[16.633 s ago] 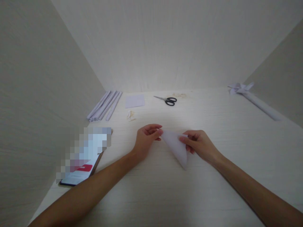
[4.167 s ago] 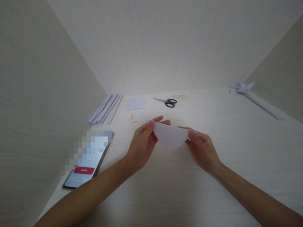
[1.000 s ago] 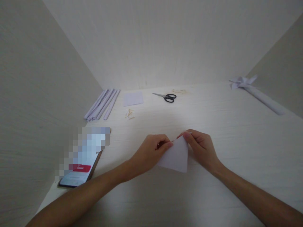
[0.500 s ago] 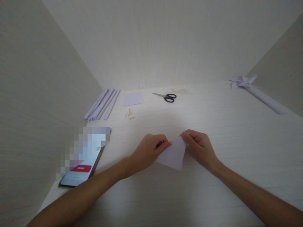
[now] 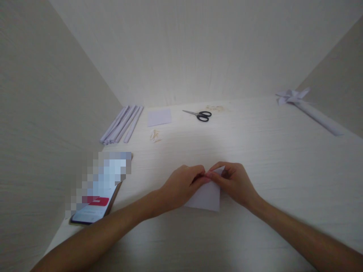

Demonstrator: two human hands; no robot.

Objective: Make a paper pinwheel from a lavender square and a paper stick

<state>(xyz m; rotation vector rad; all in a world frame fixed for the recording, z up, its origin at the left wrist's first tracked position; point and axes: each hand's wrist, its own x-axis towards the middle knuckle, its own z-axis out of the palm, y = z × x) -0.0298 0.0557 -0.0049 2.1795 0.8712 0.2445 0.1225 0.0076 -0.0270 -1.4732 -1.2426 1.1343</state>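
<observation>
A sheet of white paper [image 5: 206, 197] is held just above the table, between both hands. My left hand [image 5: 184, 187] pinches its upper edge with thumb and forefinger. Right beside those fingertips, my right hand [image 5: 234, 181] closes its thumb and forefinger on the same edge; a corner of the paper pokes up behind the right thumb. The fingertips of both hands meet, so what lies exactly between them is hidden. The lower part of the sheet hangs flat toward me.
Black-handled scissors [image 5: 202, 115] lie at the back. Near them are a flat paper sheet [image 5: 159, 117] and small toothpick-like bits [image 5: 155, 136]. Rolled paper tubes [image 5: 121, 124] and a phone [image 5: 99, 202] are on the left. A paper pinwheel-like piece with a tube [image 5: 317, 116] lies at right.
My right hand has moved left and slightly toward me, bringing its fingertips against my left fingertips. The paper now hangs squarer and a little lower.
</observation>
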